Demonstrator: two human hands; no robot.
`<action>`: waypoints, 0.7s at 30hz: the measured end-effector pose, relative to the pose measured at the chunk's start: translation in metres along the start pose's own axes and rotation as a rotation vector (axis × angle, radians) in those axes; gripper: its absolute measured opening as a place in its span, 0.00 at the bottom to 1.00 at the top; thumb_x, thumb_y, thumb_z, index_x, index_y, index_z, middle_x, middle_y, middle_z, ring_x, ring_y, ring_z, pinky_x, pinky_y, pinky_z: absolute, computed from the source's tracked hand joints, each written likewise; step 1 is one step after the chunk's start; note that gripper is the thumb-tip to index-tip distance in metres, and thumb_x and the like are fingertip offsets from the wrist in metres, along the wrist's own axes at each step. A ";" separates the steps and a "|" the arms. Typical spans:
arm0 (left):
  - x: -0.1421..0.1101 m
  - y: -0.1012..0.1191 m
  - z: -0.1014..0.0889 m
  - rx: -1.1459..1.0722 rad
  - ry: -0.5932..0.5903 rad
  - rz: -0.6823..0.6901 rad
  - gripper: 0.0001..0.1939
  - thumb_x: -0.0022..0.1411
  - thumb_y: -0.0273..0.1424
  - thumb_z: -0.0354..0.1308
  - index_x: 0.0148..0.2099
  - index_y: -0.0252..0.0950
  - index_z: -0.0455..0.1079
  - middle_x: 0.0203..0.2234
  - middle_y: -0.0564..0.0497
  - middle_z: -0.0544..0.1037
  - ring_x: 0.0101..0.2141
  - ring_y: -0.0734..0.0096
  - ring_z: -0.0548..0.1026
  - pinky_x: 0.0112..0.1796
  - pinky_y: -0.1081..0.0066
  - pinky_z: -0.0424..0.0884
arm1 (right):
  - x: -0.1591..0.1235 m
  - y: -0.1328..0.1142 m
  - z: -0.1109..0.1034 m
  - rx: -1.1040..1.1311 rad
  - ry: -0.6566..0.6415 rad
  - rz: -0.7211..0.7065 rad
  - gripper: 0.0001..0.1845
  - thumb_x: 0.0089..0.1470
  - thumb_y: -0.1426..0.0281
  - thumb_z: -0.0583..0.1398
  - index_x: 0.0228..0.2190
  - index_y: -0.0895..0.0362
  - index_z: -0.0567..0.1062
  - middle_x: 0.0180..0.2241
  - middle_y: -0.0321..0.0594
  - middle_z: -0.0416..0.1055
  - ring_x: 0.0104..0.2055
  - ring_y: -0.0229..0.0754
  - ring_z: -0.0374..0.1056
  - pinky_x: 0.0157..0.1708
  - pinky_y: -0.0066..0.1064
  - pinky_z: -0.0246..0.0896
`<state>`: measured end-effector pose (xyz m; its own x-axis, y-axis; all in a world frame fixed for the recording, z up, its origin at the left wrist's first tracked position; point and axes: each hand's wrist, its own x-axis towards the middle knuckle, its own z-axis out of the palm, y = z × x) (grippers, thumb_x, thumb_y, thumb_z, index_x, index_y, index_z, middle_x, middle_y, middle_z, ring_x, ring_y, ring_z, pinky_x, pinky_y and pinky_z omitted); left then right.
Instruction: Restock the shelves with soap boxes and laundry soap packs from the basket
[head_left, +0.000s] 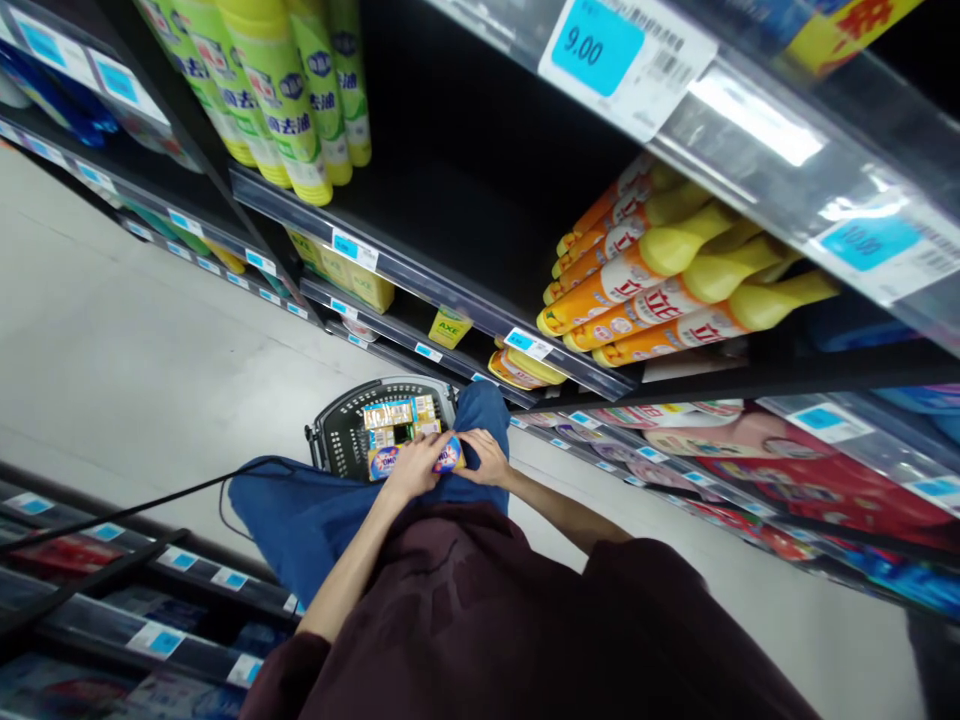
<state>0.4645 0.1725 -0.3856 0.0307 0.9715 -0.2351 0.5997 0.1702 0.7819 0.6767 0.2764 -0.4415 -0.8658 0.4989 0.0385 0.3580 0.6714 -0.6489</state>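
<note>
Between my knees, a dark grey shopping basket (341, 425) with slotted walls stands on the floor. Small gold, white and blue packs (388, 413) lie stacked inside it. At its near side, my left hand (417, 464) has its fingers bent over a yellow-and-blue OMO pack (448, 456). My right hand (486, 456) grips the same pack at its right end. Left of my left hand, another OMO label (385, 461) shows; whether it belongs to a separate pack is hidden by the hand.
Shelves rise ahead, with yellow-green bottles (289, 110) and orange bottles with yellow caps (660, 290). Lower down are AXE packs (450, 327) and a yellow-lidded tub (525, 368). A shelf edge (442, 290) overhangs near the basket. Another shelf (150, 600) stands at left, crossed by a black cable (150, 512).
</note>
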 end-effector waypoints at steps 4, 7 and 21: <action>-0.006 0.001 0.002 -0.084 0.153 -0.077 0.46 0.50 0.25 0.66 0.70 0.44 0.56 0.57 0.40 0.72 0.57 0.42 0.69 0.56 0.52 0.67 | -0.001 0.001 0.002 0.007 0.047 0.024 0.23 0.61 0.57 0.60 0.53 0.54 0.73 0.47 0.49 0.77 0.50 0.52 0.72 0.51 0.47 0.66; -0.007 0.006 0.013 -0.258 0.350 -0.155 0.45 0.51 0.30 0.68 0.69 0.41 0.55 0.59 0.39 0.70 0.58 0.46 0.69 0.58 0.53 0.65 | -0.002 0.004 0.004 -0.035 0.018 -0.019 0.21 0.60 0.57 0.60 0.50 0.55 0.74 0.45 0.50 0.77 0.50 0.54 0.71 0.51 0.49 0.66; 0.015 0.032 0.075 -1.151 0.749 -0.615 0.40 0.45 0.38 0.78 0.52 0.41 0.56 0.43 0.47 0.76 0.41 0.66 0.79 0.49 0.61 0.74 | -0.005 0.015 0.010 0.037 -0.014 -0.008 0.29 0.47 0.53 0.68 0.46 0.58 0.73 0.41 0.52 0.73 0.46 0.57 0.70 0.47 0.52 0.66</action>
<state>0.5447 0.1801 -0.4074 -0.6030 0.4986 -0.6227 -0.5822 0.2585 0.7708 0.6833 0.2786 -0.4586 -0.8736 0.4855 0.0333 0.3378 0.6543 -0.6766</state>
